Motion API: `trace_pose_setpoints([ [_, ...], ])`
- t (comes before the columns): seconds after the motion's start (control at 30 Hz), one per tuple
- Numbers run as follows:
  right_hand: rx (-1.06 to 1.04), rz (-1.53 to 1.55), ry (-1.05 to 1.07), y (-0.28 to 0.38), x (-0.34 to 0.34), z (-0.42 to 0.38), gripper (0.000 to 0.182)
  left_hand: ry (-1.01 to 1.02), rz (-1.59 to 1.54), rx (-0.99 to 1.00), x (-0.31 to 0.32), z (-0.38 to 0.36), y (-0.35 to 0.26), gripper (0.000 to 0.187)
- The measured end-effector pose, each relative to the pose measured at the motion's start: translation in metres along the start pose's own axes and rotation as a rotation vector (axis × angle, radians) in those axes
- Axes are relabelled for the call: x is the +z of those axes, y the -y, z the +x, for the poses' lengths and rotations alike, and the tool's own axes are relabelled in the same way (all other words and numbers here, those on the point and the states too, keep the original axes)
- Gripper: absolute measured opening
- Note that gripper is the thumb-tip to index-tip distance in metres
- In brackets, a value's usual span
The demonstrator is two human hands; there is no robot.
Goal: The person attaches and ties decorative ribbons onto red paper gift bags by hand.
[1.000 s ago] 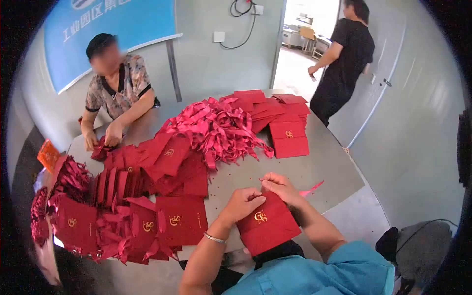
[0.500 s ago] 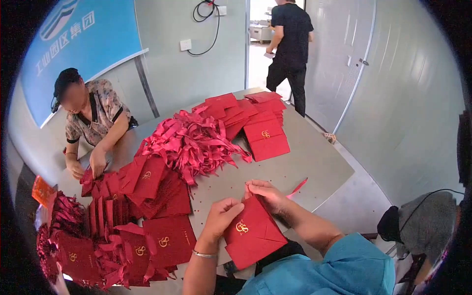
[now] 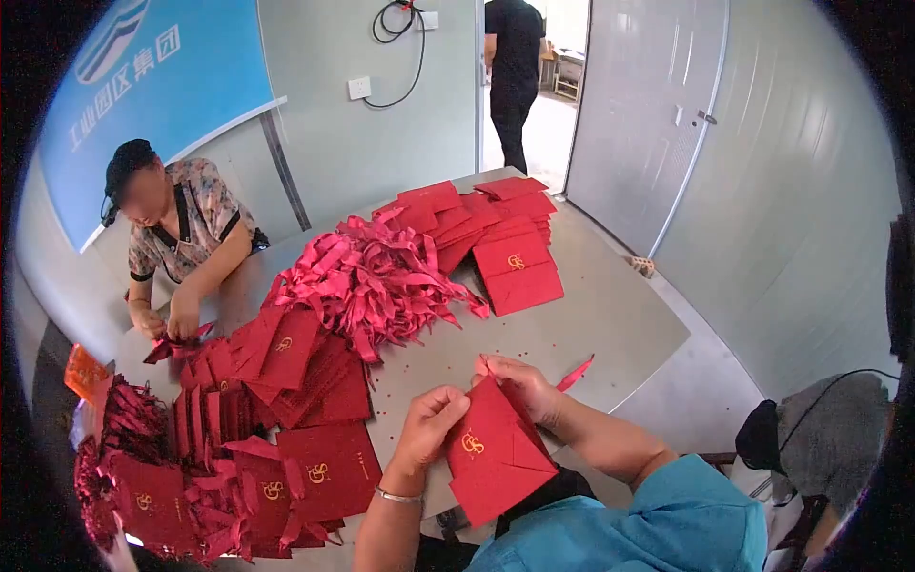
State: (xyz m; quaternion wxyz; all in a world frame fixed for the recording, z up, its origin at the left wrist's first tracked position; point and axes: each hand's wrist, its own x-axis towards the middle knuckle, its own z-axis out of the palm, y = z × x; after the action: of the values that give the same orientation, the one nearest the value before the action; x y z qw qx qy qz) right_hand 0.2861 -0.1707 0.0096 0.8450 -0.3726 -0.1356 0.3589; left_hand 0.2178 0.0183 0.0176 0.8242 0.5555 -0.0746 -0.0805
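Note:
A red paper gift bag (image 3: 496,453) with a gold emblem is held tilted over my lap, at the table's near edge. My left hand (image 3: 434,419) grips its upper left edge, thumb on the front. At the bag's top corner, my right hand (image 3: 519,381) has its fingers pinched together, partly behind the bag. Past that hand sticks out the end of a pink ribbon (image 3: 577,374); whether the fingertips hold the ribbon or the bag's edge is hard to see.
A heap of pink ribbons (image 3: 367,276) lies mid-table. Stacked red bags (image 3: 519,272) lie behind it, with more bags (image 3: 319,477) to my left. Across the table a co-worker (image 3: 195,219) handles a red bag. Another person (image 3: 515,71) is in the doorway.
The bag in my hands has turned slightly and shows more of its side. The person in black has moved left through the doorway. The co-worker's hands have shifted, lifting a bag with ribbon.

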Motion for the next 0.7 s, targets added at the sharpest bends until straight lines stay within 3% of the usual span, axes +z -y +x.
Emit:
trace_pose_setpoints([
  [0.3,0.038,0.128,0.064,0.004,0.012,-0.002,0.021,-0.001,-0.102,-0.010,0.000,-0.001,-0.008,0.012],
  [0.37,0.050,0.035,-0.054,0.009,0.022,-0.007,0.020,-0.006,-0.061,-0.037,0.002,-0.001,-0.012,0.012],
  [0.5,0.041,0.030,-0.053,0.004,0.016,-0.005,0.017,-0.004,0.042,-0.056,0.003,-0.004,-0.016,0.011],
  [0.57,0.018,-0.159,0.027,0.004,0.014,-0.006,0.016,-0.009,0.082,-0.072,0.004,-0.004,-0.016,0.011],
  [0.67,0.006,-0.167,0.059,0.002,0.007,-0.006,0.017,0.031,0.274,-0.038,0.013,-0.004,-0.018,0.012],
  [0.7,0.021,-0.159,0.060,0.003,0.002,-0.007,0.017,0.034,0.500,-0.003,0.020,-0.003,-0.019,0.013],
])
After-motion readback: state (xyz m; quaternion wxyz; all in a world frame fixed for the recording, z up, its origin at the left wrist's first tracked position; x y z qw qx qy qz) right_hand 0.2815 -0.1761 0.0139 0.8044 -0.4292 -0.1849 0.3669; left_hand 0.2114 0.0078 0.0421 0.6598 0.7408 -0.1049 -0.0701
